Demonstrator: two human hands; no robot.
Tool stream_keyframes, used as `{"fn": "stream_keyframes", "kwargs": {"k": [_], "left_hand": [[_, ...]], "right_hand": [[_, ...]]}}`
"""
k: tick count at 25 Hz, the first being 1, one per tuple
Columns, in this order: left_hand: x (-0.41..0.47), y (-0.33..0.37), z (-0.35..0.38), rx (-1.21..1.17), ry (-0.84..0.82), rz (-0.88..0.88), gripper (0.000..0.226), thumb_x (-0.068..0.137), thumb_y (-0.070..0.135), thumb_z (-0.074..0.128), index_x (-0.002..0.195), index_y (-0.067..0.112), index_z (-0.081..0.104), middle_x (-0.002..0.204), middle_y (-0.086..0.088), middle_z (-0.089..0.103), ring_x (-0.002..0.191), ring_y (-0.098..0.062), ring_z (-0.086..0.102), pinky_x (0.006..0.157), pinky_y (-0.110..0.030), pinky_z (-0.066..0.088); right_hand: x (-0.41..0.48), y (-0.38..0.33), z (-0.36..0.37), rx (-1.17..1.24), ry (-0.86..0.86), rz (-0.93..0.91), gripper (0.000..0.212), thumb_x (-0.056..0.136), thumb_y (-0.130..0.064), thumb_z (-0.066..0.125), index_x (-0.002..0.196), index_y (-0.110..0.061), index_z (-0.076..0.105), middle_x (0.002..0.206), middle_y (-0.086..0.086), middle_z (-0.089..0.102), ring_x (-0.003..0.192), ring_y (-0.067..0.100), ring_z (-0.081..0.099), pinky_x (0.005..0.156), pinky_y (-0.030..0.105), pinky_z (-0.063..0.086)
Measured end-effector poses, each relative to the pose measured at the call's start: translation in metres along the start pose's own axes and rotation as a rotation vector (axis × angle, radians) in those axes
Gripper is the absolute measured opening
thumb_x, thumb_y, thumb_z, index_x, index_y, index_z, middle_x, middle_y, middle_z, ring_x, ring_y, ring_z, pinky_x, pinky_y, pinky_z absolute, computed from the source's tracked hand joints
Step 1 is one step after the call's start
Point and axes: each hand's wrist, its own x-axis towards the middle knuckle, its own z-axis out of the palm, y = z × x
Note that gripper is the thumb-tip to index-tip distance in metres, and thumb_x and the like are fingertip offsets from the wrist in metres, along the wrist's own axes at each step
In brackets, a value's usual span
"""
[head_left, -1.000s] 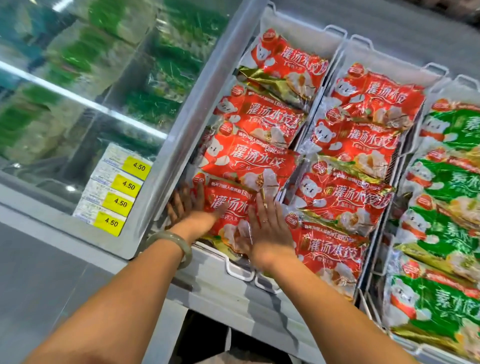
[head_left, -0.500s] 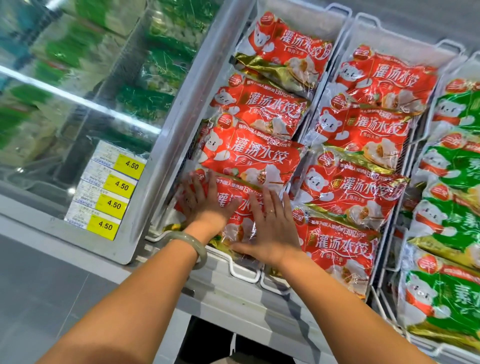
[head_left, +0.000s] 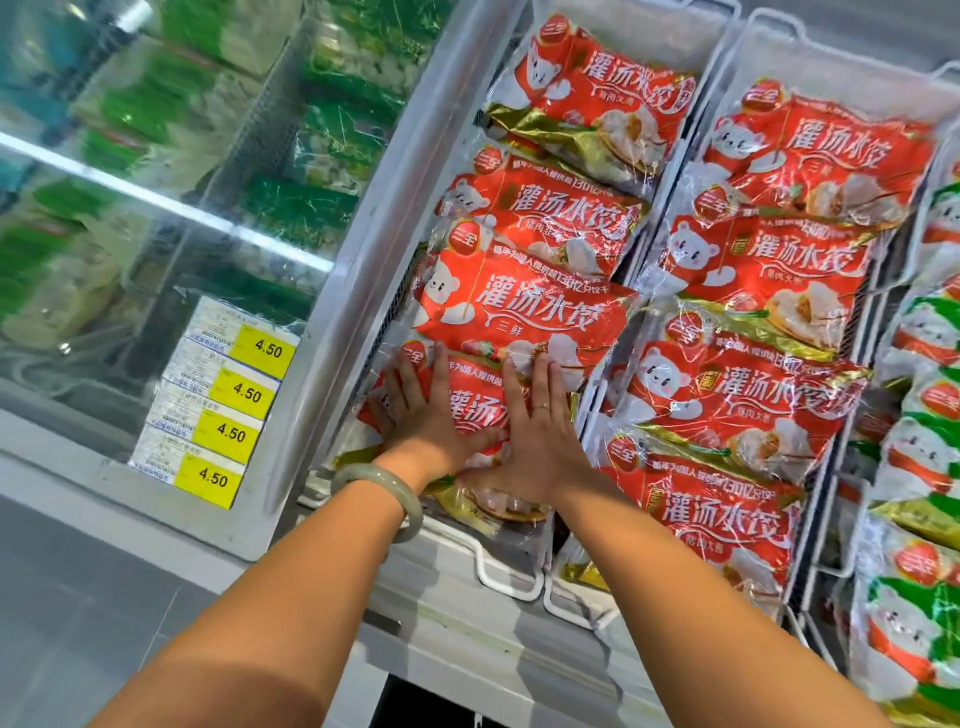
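**Listener:** Where are the hands, and what are they on?

**Describer:** Both reach up from the bottom of the frame into an open shop freezer. The left hand (head_left: 421, 415) and right hand (head_left: 540, 436) lie flat side by side on a red dumpling bag (head_left: 470, 410), at lower centre. Their fingers are straight and spread, pressing down and gripping nothing. A pale bracelet (head_left: 384, 488) sits on the left wrist.

**Listener:** How does that bag lie?

**Describer:** It is the nearest bag in the left-hand wire basket (head_left: 498, 577). Its long side runs across the frame, left to right, and the fingers point up the frame across it. The left hand covers its left half and the right hand its right half, so neither is nearer.

**Listener:** What lies beyond the fingertips?

**Describer:** A second bag (head_left: 524, 312), also red, lies just above and touches the first. The fingertips reach that seam. I cannot tell which bag overlaps the other.

**Listener:** So any push would go where?

**Describer:** Probably up the frame, towards that second bag. Yellow price tags (head_left: 228, 395) sit to the left, apart from the hands.
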Motion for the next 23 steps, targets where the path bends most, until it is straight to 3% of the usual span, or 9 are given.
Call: {"fn": "stream_keyframes", "kwargs": {"k": [4, 6, 8, 10, 12, 14, 16, 21, 23], "left_hand": [[-0.003, 0.001, -0.002, 0.002, 0.034, 0.006, 0.129, 0.062, 0.075, 0.062, 0.141, 0.036, -0.033, 0.151, -0.010, -0.038, 0.143, -0.032, -0.029, 0.117, -0.054, -0.010], [-0.012, 0.004, -0.002, 0.006, 0.018, -0.043, 0.132, 0.061, 0.074, 0.064, 0.141, 0.035, -0.034, 0.150, -0.010, -0.039, 0.143, -0.033, -0.028, 0.117, -0.053, -0.011], [-0.013, 0.016, -0.009, -0.011, 0.039, -0.032, 0.129, 0.065, 0.068, 0.065, 0.141, 0.035, -0.033, 0.151, -0.009, -0.038, 0.142, -0.032, -0.030, 0.117, -0.053, -0.013], [0.001, 0.042, -0.025, -0.098, 0.127, 0.065, 0.107, 0.080, 0.062, 0.053, 0.143, 0.036, -0.030, 0.153, -0.004, -0.036, 0.142, -0.027, -0.032, 0.115, -0.049, -0.020], [0.025, 0.071, -0.049, -0.178, 0.242, 0.146, 0.078, 0.094, 0.055, 0.032, 0.146, 0.036, -0.022, 0.156, -0.001, -0.030, 0.143, -0.023, -0.029, 0.117, -0.047, -0.017], [0.051, 0.087, -0.064, -0.145, 0.276, 0.151, 0.064, 0.097, 0.052, 0.021, 0.148, 0.039, -0.016, 0.158, -0.001, -0.025, 0.145, -0.023, -0.024, 0.118, -0.051, -0.011], [0.065, 0.084, -0.062, -0.116, 0.190, 0.126, 0.066, 0.095, 0.059, 0.023, 0.145, 0.045, -0.017, 0.156, -0.001, -0.029, 0.146, -0.027, -0.022, 0.115, -0.056, -0.005], [0.068, 0.073, -0.038, -0.043, 0.180, 0.105, 0.080, 0.089, 0.065, 0.033, 0.142, 0.046, -0.024, 0.154, -0.004, -0.034, 0.147, -0.033, -0.014, 0.118, -0.049, 0.001], [0.075, 0.076, -0.037, -0.005, 0.191, 0.085, 0.081, 0.087, 0.069, 0.031, 0.140, 0.048, -0.026, 0.155, -0.004, -0.032, 0.147, -0.033, -0.015, 0.120, -0.048, -0.001]], "right_hand": [[-0.001, -0.001, -0.005, -0.013, 0.000, -0.005, 0.137, 0.055, -0.077, 0.065, 0.144, -0.033, -0.029, 0.151, 0.008, -0.040, 0.138, 0.028, -0.038, 0.112, 0.042, -0.015], [-0.010, -0.001, -0.013, -0.064, 0.049, -0.066, 0.123, 0.063, -0.072, 0.061, 0.150, -0.030, -0.014, 0.157, 0.008, -0.026, 0.145, 0.028, -0.024, 0.118, 0.045, -0.006], [-0.013, -0.001, -0.025, -0.114, 0.158, -0.155, 0.104, 0.070, -0.054, 0.060, 0.153, -0.023, 0.004, 0.161, 0.008, -0.010, 0.148, 0.027, -0.009, 0.121, 0.045, 0.003], [-0.002, 0.001, -0.038, -0.108, 0.298, -0.142, 0.089, 0.077, -0.035, 0.055, 0.153, -0.017, 0.012, 0.161, 0.010, -0.004, 0.149, 0.027, -0.005, 0.122, 0.045, 0.005], [0.021, 0.006, -0.055, -0.113, 0.450, -0.089, 0.076, 0.088, -0.032, 0.045, 0.153, -0.014, 0.010, 0.161, 0.012, -0.003, 0.149, 0.027, -0.005, 0.122, 0.045, 0.008], [0.050, 0.015, -0.076, -0.193, 0.443, -0.061, 0.081, 0.091, -0.048, 0.041, 0.153, -0.017, -0.003, 0.160, 0.012, -0.011, 0.148, 0.027, -0.013, 0.122, 0.044, 0.001], [0.074, 0.022, -0.093, -0.313, 0.315, -0.041, 0.101, 0.081, -0.068, 0.044, 0.151, -0.024, -0.013, 0.159, 0.012, -0.017, 0.146, 0.030, -0.019, 0.120, 0.047, -0.008], [0.091, 0.029, -0.097, -0.354, 0.173, -0.028, 0.111, 0.065, -0.078, 0.048, 0.149, -0.033, -0.009, 0.159, 0.012, -0.015, 0.147, 0.034, -0.014, 0.116, 0.056, 0.011], [0.094, 0.032, -0.097, -0.354, 0.139, -0.029, 0.116, 0.063, -0.080, 0.048, 0.149, -0.034, -0.014, 0.158, 0.012, -0.022, 0.146, 0.034, -0.019, 0.116, 0.057, 0.009]]}}
